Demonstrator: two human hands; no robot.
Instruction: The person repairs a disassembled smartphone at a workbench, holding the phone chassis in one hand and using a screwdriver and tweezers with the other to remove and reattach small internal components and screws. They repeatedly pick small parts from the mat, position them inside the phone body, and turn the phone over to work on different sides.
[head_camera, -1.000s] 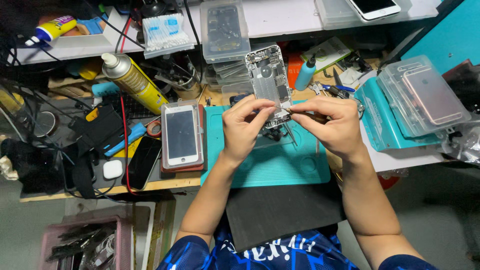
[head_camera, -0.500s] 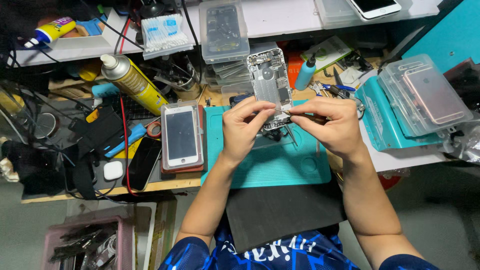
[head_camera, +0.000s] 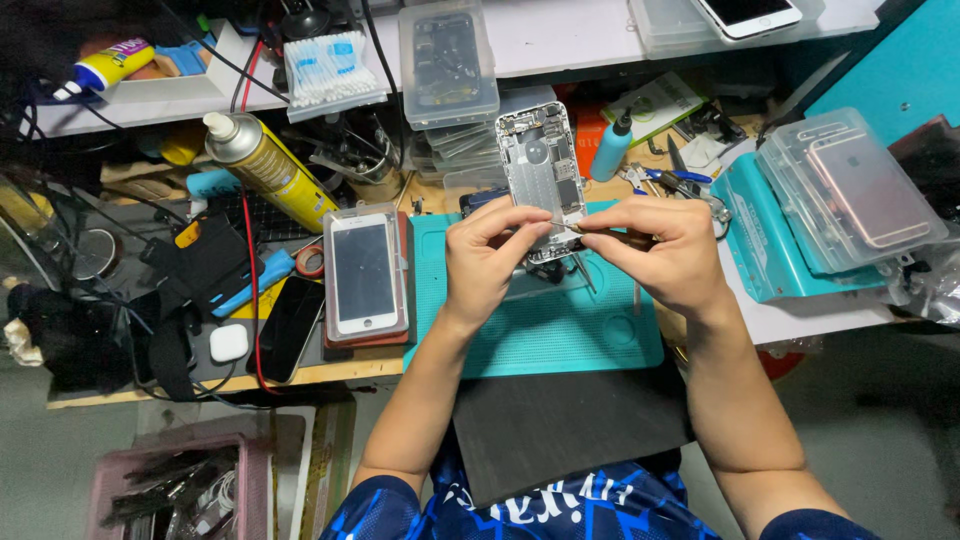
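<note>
An opened silver phone housing (head_camera: 541, 170) with its inner parts exposed stands tilted over a teal work mat (head_camera: 540, 320). My left hand (head_camera: 490, 255) grips the housing's lower end, fingers curled around it. My right hand (head_camera: 665, 250) holds a thin dark-handled tool (head_camera: 610, 236) whose tip meets the housing's bottom edge beside my left fingertips. A pair of tweezers (head_camera: 583, 272) lies on the mat under my hands.
A white phone screen in a clear case (head_camera: 364, 272), a black phone (head_camera: 291, 327) and a yellow spray can (head_camera: 268, 167) lie left. Stacked clear boxes (head_camera: 448, 70) stand behind. A rose-gold phone in trays (head_camera: 860, 190) sits right. A blue bottle (head_camera: 611, 148) stands behind the housing.
</note>
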